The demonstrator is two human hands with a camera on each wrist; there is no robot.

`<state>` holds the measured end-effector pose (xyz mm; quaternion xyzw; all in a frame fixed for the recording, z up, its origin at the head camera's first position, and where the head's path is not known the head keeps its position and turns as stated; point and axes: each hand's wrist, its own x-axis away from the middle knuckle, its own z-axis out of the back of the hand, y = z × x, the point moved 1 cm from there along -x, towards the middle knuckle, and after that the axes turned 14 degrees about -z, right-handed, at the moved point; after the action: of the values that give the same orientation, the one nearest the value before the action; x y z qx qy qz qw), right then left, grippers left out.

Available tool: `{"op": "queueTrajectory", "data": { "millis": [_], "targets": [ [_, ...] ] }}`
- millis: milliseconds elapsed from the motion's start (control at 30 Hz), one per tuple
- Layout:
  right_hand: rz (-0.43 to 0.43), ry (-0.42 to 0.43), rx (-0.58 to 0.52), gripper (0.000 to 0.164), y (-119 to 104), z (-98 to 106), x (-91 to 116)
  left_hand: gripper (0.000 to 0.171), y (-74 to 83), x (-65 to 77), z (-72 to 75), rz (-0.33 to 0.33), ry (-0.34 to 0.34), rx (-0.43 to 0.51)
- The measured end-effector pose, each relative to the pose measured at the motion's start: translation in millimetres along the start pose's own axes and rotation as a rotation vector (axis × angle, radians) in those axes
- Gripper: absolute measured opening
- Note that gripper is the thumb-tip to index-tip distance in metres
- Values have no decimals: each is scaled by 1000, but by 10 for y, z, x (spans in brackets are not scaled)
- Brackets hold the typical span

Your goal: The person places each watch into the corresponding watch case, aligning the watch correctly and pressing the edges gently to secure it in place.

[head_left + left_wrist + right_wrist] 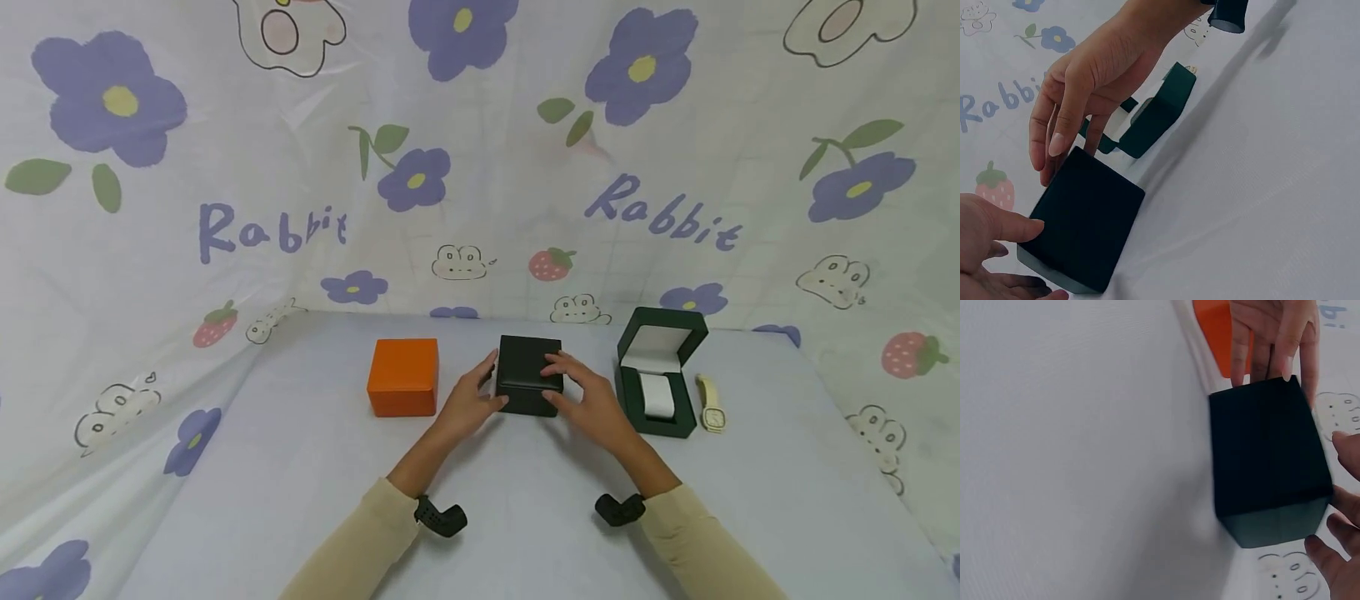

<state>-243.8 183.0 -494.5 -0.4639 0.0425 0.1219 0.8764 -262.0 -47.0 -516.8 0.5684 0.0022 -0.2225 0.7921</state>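
A closed black box [522, 362] stands on the table between both hands. From its left side, my left hand [467, 406] holds it, thumb at the front corner and fingers along the side. My right hand [592, 404] grips the right side, with fingertips over the top and the thumb at the front edge. The left wrist view has the left thumb [1025, 226] lying against the dark face of the box [1082, 219]. In the right wrist view, right fingertips [1319, 547] meet a lower corner of the box [1266, 450].
To the left sits a closed orange box [402, 367]. On the right, a dark green watch box [632, 398] stands with its lid up and a white cushion [657, 396] inside. Beside it lies a gold-coloured watch [712, 417]. A patterned cloth [510, 225] hangs behind the white table.
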Motion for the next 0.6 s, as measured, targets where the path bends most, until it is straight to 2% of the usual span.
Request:
{"op": "queueTrajectory", "data": {
  "millis": [100,233,433,600],
  "targets": [
    [-9,6,15,33,-59,102,41,81,95,-2,5,-8,8,-70],
    [-14,28,34,31,-140,245,97,81,231,-2,5,-50,28,-133],
    [12,72,62,27,-265,478,191,75,411,-10,-44,-157,31,-177],
    [38,101,81,24,-314,681,286,72,553,-24,-134,-204,-1,-193]
  ]
}}
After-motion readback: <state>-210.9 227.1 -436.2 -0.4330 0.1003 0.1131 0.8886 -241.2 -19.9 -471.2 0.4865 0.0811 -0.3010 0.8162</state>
